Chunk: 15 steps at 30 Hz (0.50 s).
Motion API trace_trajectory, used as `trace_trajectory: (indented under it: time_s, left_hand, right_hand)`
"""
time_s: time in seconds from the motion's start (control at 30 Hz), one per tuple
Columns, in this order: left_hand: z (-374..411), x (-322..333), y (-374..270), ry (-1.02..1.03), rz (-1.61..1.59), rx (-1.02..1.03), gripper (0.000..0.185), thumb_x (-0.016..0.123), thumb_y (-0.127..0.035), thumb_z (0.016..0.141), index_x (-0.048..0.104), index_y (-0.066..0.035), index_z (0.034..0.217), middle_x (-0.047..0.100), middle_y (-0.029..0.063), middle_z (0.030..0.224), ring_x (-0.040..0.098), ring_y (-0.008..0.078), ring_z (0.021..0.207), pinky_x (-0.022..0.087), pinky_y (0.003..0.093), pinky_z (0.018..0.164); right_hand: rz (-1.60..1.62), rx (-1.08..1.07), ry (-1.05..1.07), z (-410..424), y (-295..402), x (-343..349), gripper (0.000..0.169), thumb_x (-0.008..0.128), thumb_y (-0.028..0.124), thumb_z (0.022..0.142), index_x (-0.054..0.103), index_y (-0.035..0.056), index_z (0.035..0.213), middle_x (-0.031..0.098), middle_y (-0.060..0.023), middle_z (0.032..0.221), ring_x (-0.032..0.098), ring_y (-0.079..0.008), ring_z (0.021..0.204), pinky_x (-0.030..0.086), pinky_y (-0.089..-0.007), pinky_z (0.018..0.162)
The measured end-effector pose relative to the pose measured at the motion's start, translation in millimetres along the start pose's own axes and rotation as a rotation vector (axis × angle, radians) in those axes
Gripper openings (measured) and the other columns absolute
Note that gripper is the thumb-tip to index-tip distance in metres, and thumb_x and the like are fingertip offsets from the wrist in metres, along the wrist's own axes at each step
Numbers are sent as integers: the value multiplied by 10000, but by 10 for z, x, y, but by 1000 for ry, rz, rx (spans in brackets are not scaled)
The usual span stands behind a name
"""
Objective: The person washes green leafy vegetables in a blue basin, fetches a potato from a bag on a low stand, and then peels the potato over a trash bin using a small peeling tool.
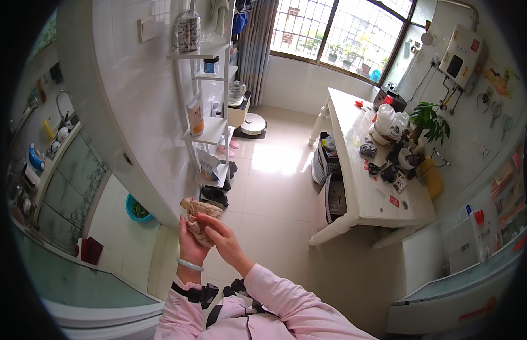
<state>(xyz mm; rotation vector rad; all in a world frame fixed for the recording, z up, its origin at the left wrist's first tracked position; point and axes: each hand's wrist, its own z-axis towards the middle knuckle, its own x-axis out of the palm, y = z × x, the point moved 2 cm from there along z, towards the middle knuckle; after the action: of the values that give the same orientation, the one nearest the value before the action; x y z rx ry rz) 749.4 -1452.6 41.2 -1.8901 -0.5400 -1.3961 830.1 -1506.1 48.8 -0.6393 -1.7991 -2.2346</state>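
Note:
A beige and pink bundle of soft fabric (204,208), possibly rolled socks, is held in both hands before my body. My left hand (193,244) cups it from beneath and the left side. Across its right side lie the fingers of my right hand (224,239). Part of the bundle is hidden behind these fingers. A pale bangle (190,264) circles my left wrist, above a black strap (195,293) on the pink sleeve.
Ahead on the left stands a white shelf rack (208,129), with dark shoes (214,195) at its foot. The white table (348,170) on the right bears bags, a plant and small items. A robot vacuum (253,124) sits farther off. Beyond the doorway is a blue basin (129,212).

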Motion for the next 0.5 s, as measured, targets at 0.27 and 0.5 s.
trace_trajectory:
  time_s: [0.27,0.5]
  left_hand:
    - [757,-128,-369,-22,-72,-114,363,414,-327,895,446,-157,1214,504,56,1188,488,194,1093,386,366,945]
    - [1540,-277,-715,-74,-81,-46,337,419,-344,896,503,-101,1114,564,56,1093,562,149,984,457,296,880]
  right_hand:
    - [687,189,-74,1037,49,-193,354,435,100,898,385,-22,1227,431,-133,1258,444,-264,1153,392,-330,961]
    - [876,369,56,1769,-394,-292,427,419,121,909,282,-10,1292,383,-131,1300,412,-236,1187,360,-330,992]
